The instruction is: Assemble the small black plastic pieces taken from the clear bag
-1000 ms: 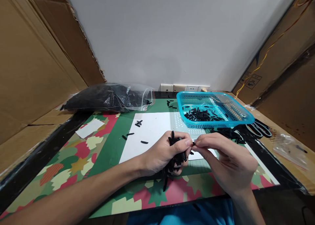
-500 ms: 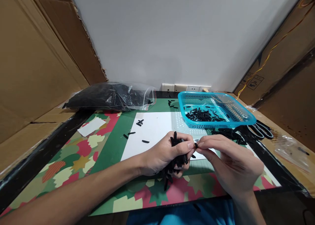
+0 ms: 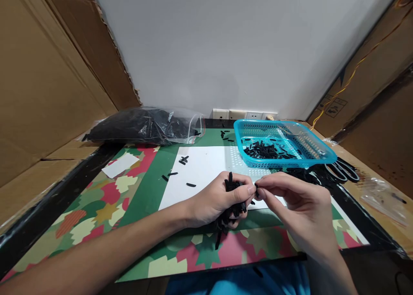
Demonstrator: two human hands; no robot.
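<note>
The left hand (image 3: 216, 200) grips a bunch of black strips (image 3: 232, 210), the right hand (image 3: 300, 204) pinches one black piece (image 3: 257, 192) beside it, and the far-right blue basket (image 3: 290, 163) holds a loose pile, the bunch seemingly unfinished.

Left hand (image 3: 206, 203) covers the middle of the black strips (image 3: 237, 209); can't count them. Black bit (image 3: 257, 192) in the right hand (image 3: 303, 204) mostly hidden by fingers, shape unclear. Left forearm (image 3: 112, 247) cropped at lower left, right forearm (image 3: 329, 273) at bottom edge. Right hand blocks part of the white paper (image 3: 206, 166). Scissors (image 3: 351, 173): blades lost in dark clutter. Bag (image 3: 138, 127) contents read as one dark mass. Right-side box (image 3: 374, 114) runs out of frame; its print (image 3: 336, 108) too small to read.
</note>
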